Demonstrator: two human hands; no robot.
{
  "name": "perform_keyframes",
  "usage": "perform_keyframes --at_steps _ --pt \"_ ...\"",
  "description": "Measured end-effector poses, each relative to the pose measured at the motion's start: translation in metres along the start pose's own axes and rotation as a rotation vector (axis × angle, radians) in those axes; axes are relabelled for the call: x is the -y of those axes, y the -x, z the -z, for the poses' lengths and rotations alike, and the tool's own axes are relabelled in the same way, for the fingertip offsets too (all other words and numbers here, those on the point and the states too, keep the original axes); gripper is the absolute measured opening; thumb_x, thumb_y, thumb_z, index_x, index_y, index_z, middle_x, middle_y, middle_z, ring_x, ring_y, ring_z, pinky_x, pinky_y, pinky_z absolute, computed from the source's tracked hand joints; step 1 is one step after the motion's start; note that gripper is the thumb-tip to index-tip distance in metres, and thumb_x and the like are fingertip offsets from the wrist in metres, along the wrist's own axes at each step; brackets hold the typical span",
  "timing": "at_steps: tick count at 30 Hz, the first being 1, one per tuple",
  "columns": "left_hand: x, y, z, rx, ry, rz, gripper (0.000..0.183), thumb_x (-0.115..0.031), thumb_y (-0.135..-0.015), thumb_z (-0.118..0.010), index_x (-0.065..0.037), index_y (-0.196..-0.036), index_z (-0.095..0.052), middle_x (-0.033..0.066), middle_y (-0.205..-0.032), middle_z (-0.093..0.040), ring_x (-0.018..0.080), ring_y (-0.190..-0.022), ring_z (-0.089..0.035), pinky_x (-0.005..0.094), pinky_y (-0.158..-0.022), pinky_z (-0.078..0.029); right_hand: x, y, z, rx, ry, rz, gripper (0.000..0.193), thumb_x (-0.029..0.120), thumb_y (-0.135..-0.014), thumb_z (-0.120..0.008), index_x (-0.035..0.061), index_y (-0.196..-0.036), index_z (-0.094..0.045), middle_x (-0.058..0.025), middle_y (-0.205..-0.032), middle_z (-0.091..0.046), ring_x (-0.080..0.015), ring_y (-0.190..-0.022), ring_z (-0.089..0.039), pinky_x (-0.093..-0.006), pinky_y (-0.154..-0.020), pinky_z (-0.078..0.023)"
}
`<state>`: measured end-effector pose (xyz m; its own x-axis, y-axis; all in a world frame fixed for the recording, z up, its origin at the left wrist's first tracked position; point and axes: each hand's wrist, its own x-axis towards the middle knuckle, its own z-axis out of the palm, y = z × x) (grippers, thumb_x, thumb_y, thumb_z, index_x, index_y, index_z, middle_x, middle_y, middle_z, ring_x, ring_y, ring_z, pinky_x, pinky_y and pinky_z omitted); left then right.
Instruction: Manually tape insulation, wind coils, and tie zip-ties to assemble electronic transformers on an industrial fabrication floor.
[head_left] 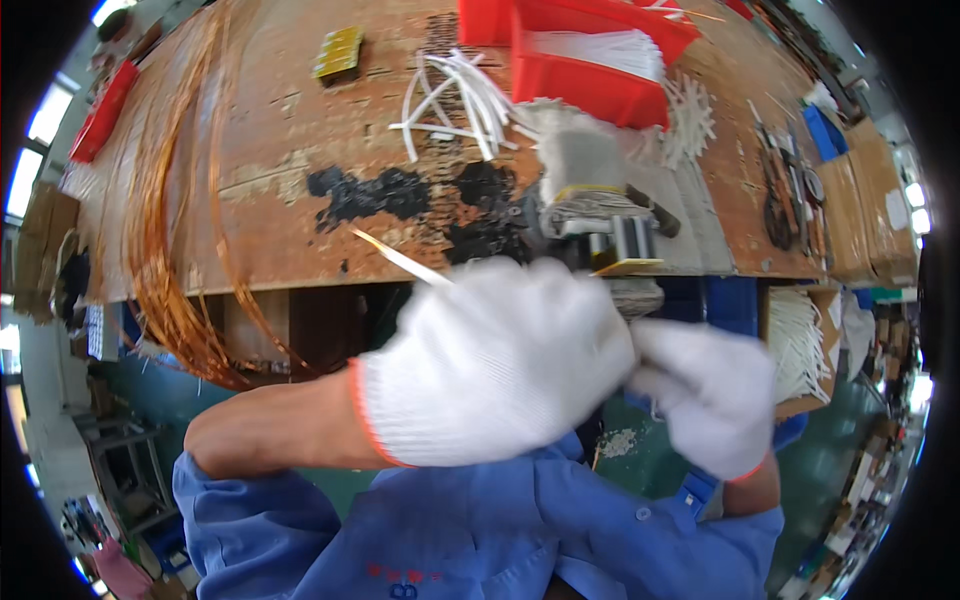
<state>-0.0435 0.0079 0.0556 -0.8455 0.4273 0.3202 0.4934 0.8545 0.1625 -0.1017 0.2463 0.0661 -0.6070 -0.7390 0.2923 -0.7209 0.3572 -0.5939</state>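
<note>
Head view: the left hand (500, 360) is curled around a white sleeve (425, 272), whose copper-coloured tip projects past the front edge of the table (290, 235). The right hand (705, 395) is just beside it, fingers bunched; I cannot tell what they pinch. Brown tabletop separates the sleeve from the copper wire (150, 200) leftward; a metal block (632, 240) sits near the edge.
</note>
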Motion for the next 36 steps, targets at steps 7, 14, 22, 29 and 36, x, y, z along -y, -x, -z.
perform_keyframes --at_steps 7,14,22,29,36 --pt "0.049 -0.025 -0.014 -0.132 0.373 0.44 0.013 -0.008 -0.097 -0.082 -0.003 -0.109 -0.084 0.0149 -0.094 -0.074 0.0298 -0.086 -0.075 0.0396 -0.078 -0.058 -0.062 -0.092 0.031 0.07 -0.074 -0.148 0.018 0.005 -0.102 -0.075 -0.0005 -0.117 -0.082 -0.0132 -0.094 -0.081 -0.0163 -0.085 -0.077 -0.0334 -0.078 -0.06" --pt "0.006 -0.007 -0.05 -0.22 0.441 0.525 0.017 -0.012 -0.097 -0.08 -0.003 -0.111 -0.084 0.0151 -0.092 -0.076 0.0317 -0.079 -0.076 0.0414 -0.073 -0.06 -0.066 -0.043 0.002 0.064 -0.149 -0.295 0.017 0.001 -0.096 -0.076 -0.0041 -0.112 -0.08 -0.02 -0.093 -0.08 -0.0233 -0.084 -0.08 -0.0358 -0.077 -0.061" --pt "0.001 -0.009 -0.065 -0.315 0.388 0.441 0.023 -0.006 -0.093 -0.084 -0.004 -0.116 -0.082 0.0085 -0.081 -0.065 0.0241 -0.068 -0.066 0.0368 -0.063 -0.053 -0.068 -0.039 -0.004 -0.017 0.094 -0.015 0.011 0.004 -0.093 -0.081 0.001 -0.104 -0.08 -0.0204 -0.092 -0.076 -0.0409 -0.084 -0.077 -0.0447 -0.072 -0.061" --pt "0.005 0.0 -0.091 -0.444 0.838 0.521 0.037 0.01 -0.087 -0.084 0.0 -0.123 -0.082 0.0068 -0.101 -0.069 0.019 -0.092 -0.066 0.0313 -0.084 -0.054 -0.11 -0.054 0.028 0.105 -0.242 -0.207 0.017 0.008 -0.099 -0.081 -0.0003 -0.113 -0.084 -0.0118 -0.098 -0.084 -0.023 -0.084 -0.079 -0.0379 -0.076 -0.062" --pt "0.0 0.002 -0.106 -0.475 0.871 0.545 0.039 0.008 -0.089 -0.084 -0.004 -0.126 -0.084 0.0049 -0.102 -0.07 0.014 -0.09 -0.064 0.0287 -0.077 -0.051 -0.262 -0.132 0.034 -0.452 -0.471 -0.584 0.028 0.02 -0.109 -0.073 -0.0033 -0.12 -0.082 -0.0058 -0.097 -0.08 -0.0099 -0.079 -0.07 -0.029 -0.069 -0.059"
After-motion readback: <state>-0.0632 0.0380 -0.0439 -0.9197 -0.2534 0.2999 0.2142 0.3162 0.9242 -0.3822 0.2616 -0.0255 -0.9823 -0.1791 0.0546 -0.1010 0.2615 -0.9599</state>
